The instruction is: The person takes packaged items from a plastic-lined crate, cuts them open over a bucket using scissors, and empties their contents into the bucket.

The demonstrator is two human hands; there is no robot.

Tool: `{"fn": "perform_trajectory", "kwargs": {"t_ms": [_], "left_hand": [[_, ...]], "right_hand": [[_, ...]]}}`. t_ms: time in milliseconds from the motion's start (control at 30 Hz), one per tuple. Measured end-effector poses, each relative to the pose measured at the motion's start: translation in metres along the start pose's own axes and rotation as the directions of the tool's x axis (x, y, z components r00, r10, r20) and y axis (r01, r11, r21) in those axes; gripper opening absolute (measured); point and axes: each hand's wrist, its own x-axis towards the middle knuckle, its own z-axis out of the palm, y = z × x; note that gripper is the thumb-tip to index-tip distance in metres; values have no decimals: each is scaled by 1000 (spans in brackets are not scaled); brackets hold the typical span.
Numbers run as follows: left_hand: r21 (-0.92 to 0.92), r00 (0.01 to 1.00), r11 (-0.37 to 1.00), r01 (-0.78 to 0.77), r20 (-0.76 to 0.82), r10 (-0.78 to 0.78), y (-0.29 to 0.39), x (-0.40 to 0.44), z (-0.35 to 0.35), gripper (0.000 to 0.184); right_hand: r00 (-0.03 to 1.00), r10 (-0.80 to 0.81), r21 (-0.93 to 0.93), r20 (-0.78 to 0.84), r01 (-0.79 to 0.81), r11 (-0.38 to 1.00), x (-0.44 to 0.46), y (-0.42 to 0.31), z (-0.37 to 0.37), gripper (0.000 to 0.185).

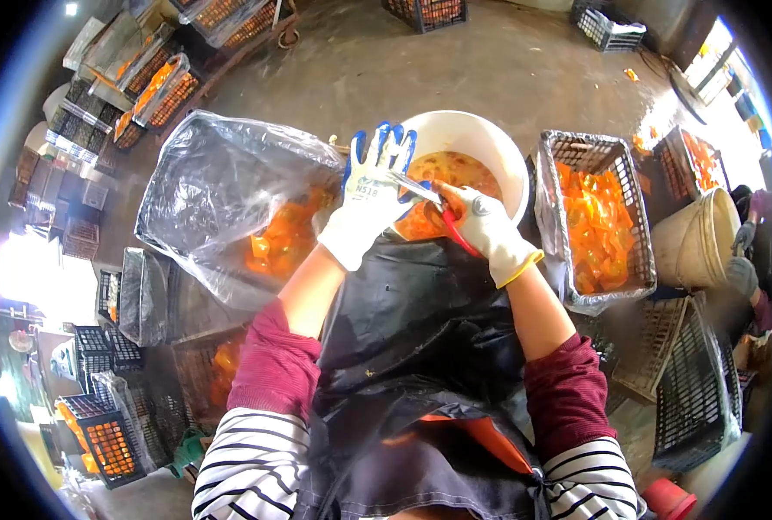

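Observation:
My left hand [370, 186], in a white glove with blue fingertips, is raised with its fingers spread and nothing visible in it. My right hand [481, 225], in a white glove with a yellow cuff, is closed around red-handled scissors [427, 192]. The blades point left and reach the left glove near its thumb; I cannot tell whether they touch. Behind both hands stands a white bucket [498, 143] with orange pieces in liquid [455, 173]. To the left, orange pieces [286, 234] lie in a container lined with clear plastic [204, 173].
A black crate [644, 234] at the right holds orange pieces [598, 225]. Beyond it are a pale bucket [693, 238] and another person's gloved hand [741, 276]. More crates [108, 438] stand at the left. A black apron [420, 303] covers my lap.

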Motion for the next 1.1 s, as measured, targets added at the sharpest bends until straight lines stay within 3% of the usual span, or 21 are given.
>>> {"fn": "perform_trajectory", "kwargs": {"t_ms": [33, 100, 133, 167, 200, 233, 267, 433, 567, 633, 700, 767, 867, 967, 1067, 1100], "left_hand": [[-14, 1000, 1000, 13, 14, -13, 1, 0, -1, 84], [-111, 991, 985, 130, 35, -127, 1, 0, 6, 77], [-701, 941, 629, 337, 226, -252, 0, 4, 8, 74], [-909, 839, -55, 413, 404, -364, 2, 10, 3, 73], [-765, 780, -548, 338, 554, -291, -1, 14, -5, 74], [-604, 802, -765, 223, 560, -208, -2, 16, -16, 76], [-519, 800, -846, 123, 556, -225, -2, 16, -19, 77], [-396, 872, -918, -18, 443, -208, 17, 15, -12, 82], [-351, 908, -934, -71, 364, -206, 31, 20, -5, 82], [-347, 912, -936, -57, 364, -191, 34, 18, -8, 82], [-351, 906, -935, -55, 376, -195, 35, 18, -9, 83], [-357, 887, -932, -59, 409, -213, 35, 19, -11, 82], [-384, 871, -921, -63, 429, -239, 33, 17, -12, 82], [-415, 836, -907, -71, 471, -281, 31, 14, -19, 82], [-399, 841, -910, -114, 449, -302, 23, 10, -14, 82], [-424, 835, -896, -133, 440, -332, 23, 11, -12, 82]], "right_hand": [[999, -8, -16, -31, 8, 1000, -4, -13, -9, 33], [990, 113, 205, -84, -94, 974, -1, -6, -11, 34], [980, 174, 314, -99, -135, 940, 1, -1, -11, 34], [971, 201, 528, -126, -106, 842, 2, 9, -7, 37], [970, 207, 536, -130, -107, 838, 2, 19, -1, 37], [968, 213, 543, -134, -108, 833, 2, 25, 3, 37], [966, 219, 549, -140, -108, 829, 3, 30, 6, 38], [928, 357, 164, -104, -338, 927, 2, 13, 10, 40], [990, 37, 28, -133, -33, 999, -2, 19, 18, 35], [974, 158, 425, -163, -75, 902, 6, 55, 46, 32], [954, 243, 578, -173, -101, 810, 8, 63, 49, 26], [938, 290, 533, -188, -150, 833, 4, 49, 41, 23], [968, 226, 462, -112, -151, 874, -4, 33, 28, 23], [997, 75, 251, 13, -76, 965, -16, 11, 9, 30], [998, 11, 258, -63, 6, 966, -21, -9, -1, 30], [991, 131, 377, -25, -112, 919, -18, -8, 3, 30]]}}
